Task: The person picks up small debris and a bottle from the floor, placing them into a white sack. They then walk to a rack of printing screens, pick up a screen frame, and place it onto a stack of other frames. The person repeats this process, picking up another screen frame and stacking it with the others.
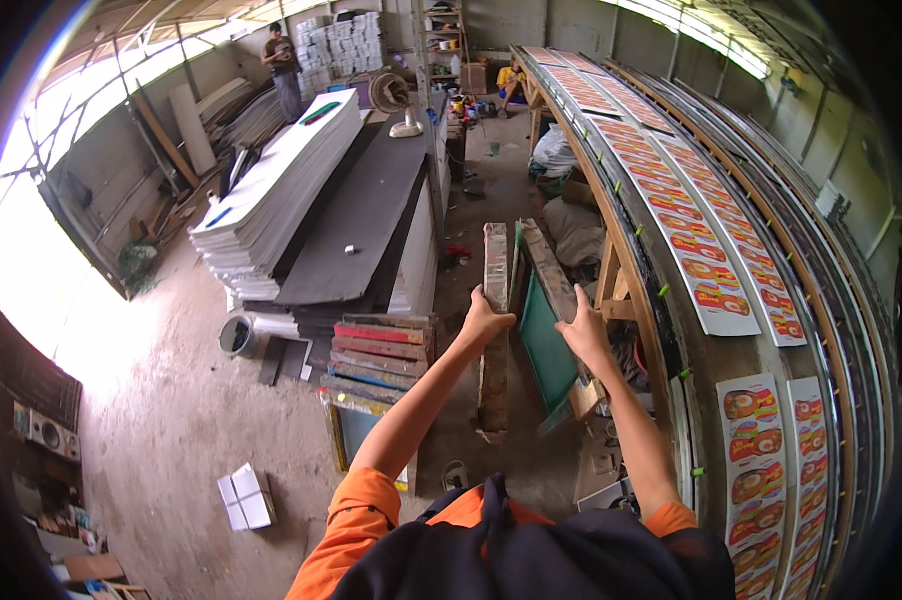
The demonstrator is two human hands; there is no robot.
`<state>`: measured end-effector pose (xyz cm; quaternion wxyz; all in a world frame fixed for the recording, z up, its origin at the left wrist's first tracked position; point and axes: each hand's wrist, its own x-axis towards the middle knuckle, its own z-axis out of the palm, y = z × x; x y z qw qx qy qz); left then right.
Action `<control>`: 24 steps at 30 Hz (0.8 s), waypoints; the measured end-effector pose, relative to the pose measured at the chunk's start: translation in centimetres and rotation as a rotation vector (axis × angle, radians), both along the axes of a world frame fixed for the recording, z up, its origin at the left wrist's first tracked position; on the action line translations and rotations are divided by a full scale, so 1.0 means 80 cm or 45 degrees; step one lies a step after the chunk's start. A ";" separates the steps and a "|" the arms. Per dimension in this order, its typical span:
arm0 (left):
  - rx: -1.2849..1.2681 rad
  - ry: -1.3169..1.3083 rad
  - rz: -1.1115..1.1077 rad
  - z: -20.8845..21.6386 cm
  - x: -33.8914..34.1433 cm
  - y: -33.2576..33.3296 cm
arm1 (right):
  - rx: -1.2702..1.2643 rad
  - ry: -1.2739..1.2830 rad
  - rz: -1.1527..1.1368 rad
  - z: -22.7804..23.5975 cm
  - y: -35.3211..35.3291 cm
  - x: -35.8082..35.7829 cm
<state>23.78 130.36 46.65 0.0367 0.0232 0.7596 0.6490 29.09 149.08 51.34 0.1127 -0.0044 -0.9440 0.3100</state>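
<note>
Two wooden screen-printing frames stand on edge in front of me, a gap between them. My left hand (pixel 488 322) is closed on the worn, paint-stained left frame (pixel 494 385), its thumb pointing toward the gap. On the other side, my right hand (pixel 583 328) grips the upper side of the green-mesh frame (pixel 549 345), which leans and shows its green screen. The fingertips of both hands are partly hidden behind the wood. Left of my left forearm, several more frames (pixel 379 350) are stacked, with red, brown and blue edges.
A long printing table (pixel 706 360) curves along the right, carrying printed sheets (pixel 686 230). Tall stacks of white sheets (pixel 281 190) and a dark board (pixel 356 225) stand left. A white package (pixel 246 497) lies on the floor. Two people (pixel 283 70) are farther back.
</note>
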 end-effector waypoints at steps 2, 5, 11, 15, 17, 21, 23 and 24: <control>-0.012 0.118 -0.031 0.002 -0.038 -0.002 | -0.007 -0.012 -0.020 0.008 -0.008 -0.034; 0.042 0.148 -0.059 0.010 -0.095 0.003 | -0.001 0.002 -0.084 0.026 -0.012 -0.079; 0.050 0.112 -0.082 0.018 -0.217 0.022 | -0.058 0.005 -0.215 0.030 0.011 -0.189; 0.049 0.077 -0.154 0.013 -0.297 0.038 | -0.137 0.123 -0.211 0.001 0.040 -0.280; 0.002 0.142 -0.101 0.001 -0.346 0.040 | -0.183 0.171 -0.192 0.002 0.042 -0.324; 0.048 0.048 -0.150 -0.004 -0.445 0.064 | -0.096 0.141 -0.147 -0.011 0.078 -0.431; -0.041 0.028 -0.088 -0.011 -0.491 0.064 | -0.150 0.110 -0.105 -0.006 0.082 -0.481; -0.056 0.051 -0.067 -0.020 -0.521 0.065 | -0.173 0.078 -0.096 0.001 0.086 -0.509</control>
